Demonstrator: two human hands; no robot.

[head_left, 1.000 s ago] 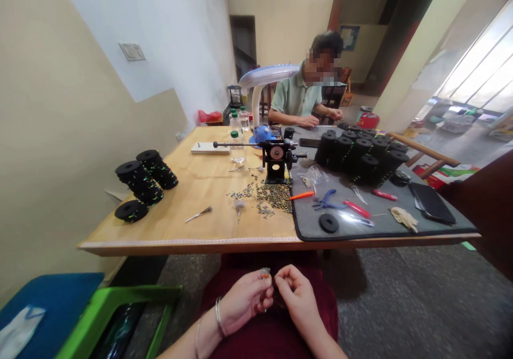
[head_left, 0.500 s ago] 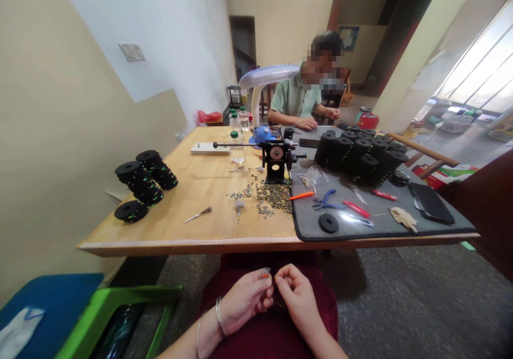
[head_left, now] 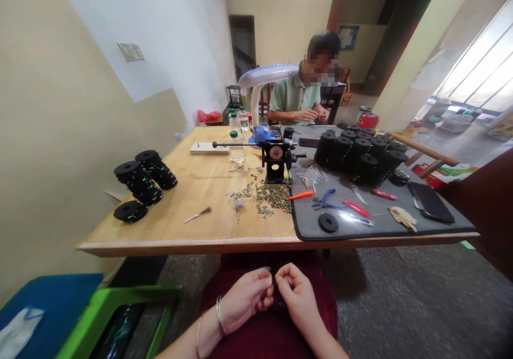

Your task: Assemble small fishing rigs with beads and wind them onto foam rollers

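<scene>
Above my lap, just short of the table's front edge, my left hand (head_left: 249,294) pinches a small bundle of fine grey tips with an orange part (head_left: 265,271) between thumb and forefinger. Close on its right, my right hand (head_left: 297,296) is closed, thumb against forefinger. Whatever those fingers grip is too fine to make out. Two similar small grey-tipped bundles lie on the wooden table: one upright-pointing bundle (head_left: 239,205) and one slanted bundle (head_left: 198,214). Beside them is a pile of tiny dark and brassy pieces (head_left: 274,196).
A black hand-cranked winder (head_left: 276,158) stands mid-table before a lamp (head_left: 256,102). Black spools stand left (head_left: 150,182) and right (head_left: 363,158). Blue pliers (head_left: 326,200) and an orange pen-like tool (head_left: 301,195) lie on the grey mat (head_left: 308,225). Across the table sits a co-worker (head_left: 294,97).
My hands and the bundle stay almost in place. Across the table, the co-worker's hands have come closer together and the head has shifted slightly left.
</scene>
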